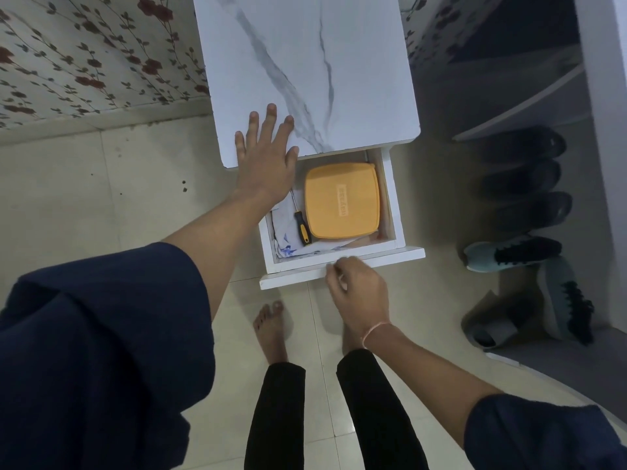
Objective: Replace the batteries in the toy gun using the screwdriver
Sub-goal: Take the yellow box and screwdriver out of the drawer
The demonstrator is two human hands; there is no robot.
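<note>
Resting flat, fingers spread, the left hand (268, 161) pressed the cabinet top (305, 62); the right hand (356, 293) gripped the drawer front (295, 277) — the screwdriver (302, 227) lay inside, at nine o'clock of the box (341, 201).

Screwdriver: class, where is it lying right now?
In the head view, the screwdriver lies inside the open drawer, just left of the orange box, near the left hand.

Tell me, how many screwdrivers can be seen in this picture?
1. The screwdriver lies in the open drawer, just left of the orange box. Others may be hidden under the box or the left hand.
</note>
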